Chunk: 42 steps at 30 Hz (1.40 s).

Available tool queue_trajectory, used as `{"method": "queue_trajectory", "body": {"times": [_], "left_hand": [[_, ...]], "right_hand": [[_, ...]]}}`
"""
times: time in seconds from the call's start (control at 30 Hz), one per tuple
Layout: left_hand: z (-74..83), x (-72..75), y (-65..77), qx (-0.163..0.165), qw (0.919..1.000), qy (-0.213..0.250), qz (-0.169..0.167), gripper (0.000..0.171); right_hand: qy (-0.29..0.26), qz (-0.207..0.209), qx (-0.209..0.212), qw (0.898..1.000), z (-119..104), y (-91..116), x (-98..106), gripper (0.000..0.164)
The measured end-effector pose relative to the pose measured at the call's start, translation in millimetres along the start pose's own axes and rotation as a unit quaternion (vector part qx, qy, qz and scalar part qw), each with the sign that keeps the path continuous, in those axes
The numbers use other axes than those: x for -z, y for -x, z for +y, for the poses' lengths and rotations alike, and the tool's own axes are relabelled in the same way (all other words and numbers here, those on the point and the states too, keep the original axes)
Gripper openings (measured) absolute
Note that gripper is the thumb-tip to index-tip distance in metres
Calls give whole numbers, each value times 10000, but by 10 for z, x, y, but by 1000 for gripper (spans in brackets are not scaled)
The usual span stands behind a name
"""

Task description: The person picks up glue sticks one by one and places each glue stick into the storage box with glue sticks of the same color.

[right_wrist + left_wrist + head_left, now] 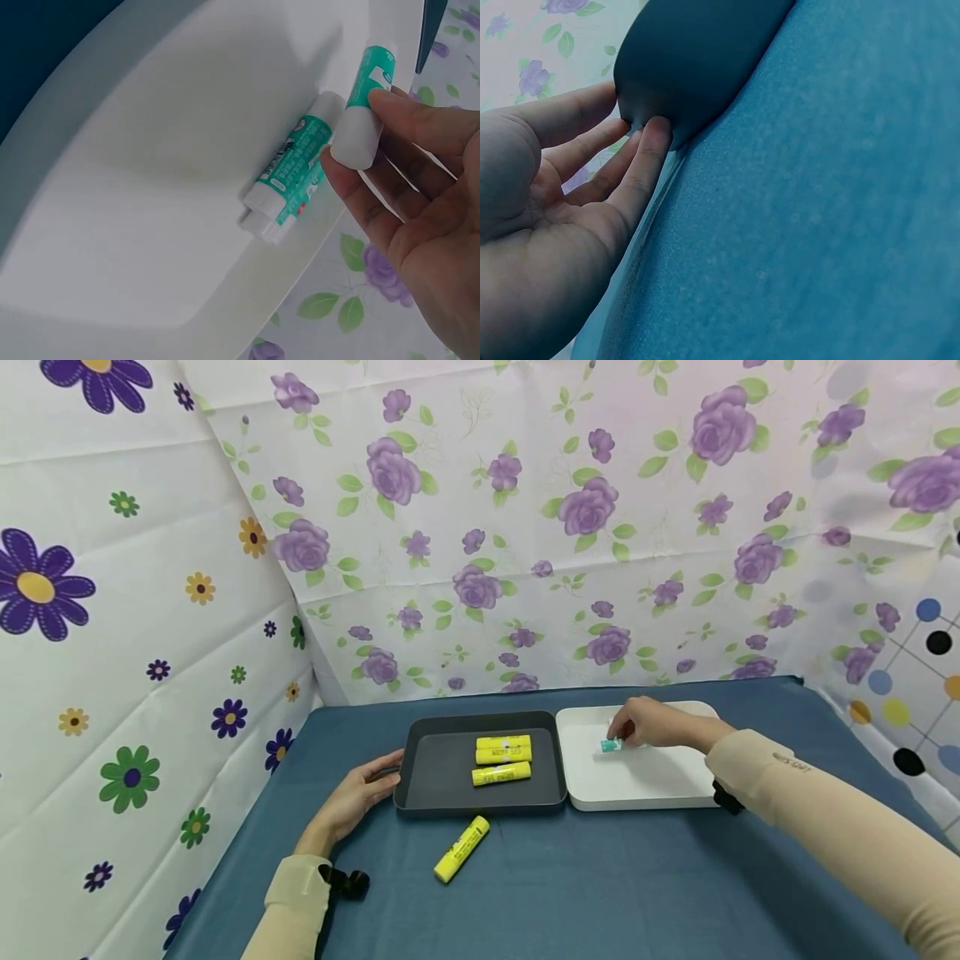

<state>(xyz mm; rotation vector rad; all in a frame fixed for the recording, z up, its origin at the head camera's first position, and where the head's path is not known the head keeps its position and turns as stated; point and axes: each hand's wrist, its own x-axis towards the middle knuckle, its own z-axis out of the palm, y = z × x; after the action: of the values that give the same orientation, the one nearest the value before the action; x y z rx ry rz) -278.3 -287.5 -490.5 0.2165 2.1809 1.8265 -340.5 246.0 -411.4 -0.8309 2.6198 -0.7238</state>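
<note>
My right hand (pixel 647 723) is over the white tray (pixel 675 793) and pinches a white glue stick with a green label (pixel 373 75) between thumb and fingers. In the right wrist view, two similar green-labelled glue sticks (pixel 298 154) lie side by side in that tray, just beside the held one. My left hand (pixel 362 793) touches the left edge of the dark grey tray (pixel 435 789) with fairly straight fingers. Inside the dark tray lie three yellow glue sticks (pixel 501 774). Another yellow stick (pixel 461 850) lies slanted on the cloth in front of it.
Both trays stand side by side on a blue tablecloth (pixel 570 885), their adjoining rims close together. Behind the table hangs a white sheet with purple flowers (pixel 480 585). More patterned sheets (pixel 150 693) enclose the left and right sides.
</note>
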Motion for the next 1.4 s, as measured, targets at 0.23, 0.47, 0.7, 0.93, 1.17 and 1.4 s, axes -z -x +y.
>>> {"method": "queue_trajectory", "body": {"times": [0.23,0.47,0.7,0.93,1.17,1.4], "left_hand": [[-2,5,4,-15,10000,1,-12,62],[13,7,8,-23,10000,19,-36,62],[18,11,10,-6,10000,33,-34,62],[28,5,10,6,10000,44,-54,61],[19,3,4,13,10000,45,-34,61],[11,5,-3,14,10000,64,-14,62]], "right_hand": [[309,94,4,9995,12,-19,-65,28],[577,61,-113,9983,-8,-35,-104,29],[764,107,-45,9970,8,-50,-134,33],[1168,34,1,9931,25,-51,-176,33],[1440,22,56,9896,23,-23,-172,33],[1271,-27,-38,9919,55,-9,-117,33]]}}
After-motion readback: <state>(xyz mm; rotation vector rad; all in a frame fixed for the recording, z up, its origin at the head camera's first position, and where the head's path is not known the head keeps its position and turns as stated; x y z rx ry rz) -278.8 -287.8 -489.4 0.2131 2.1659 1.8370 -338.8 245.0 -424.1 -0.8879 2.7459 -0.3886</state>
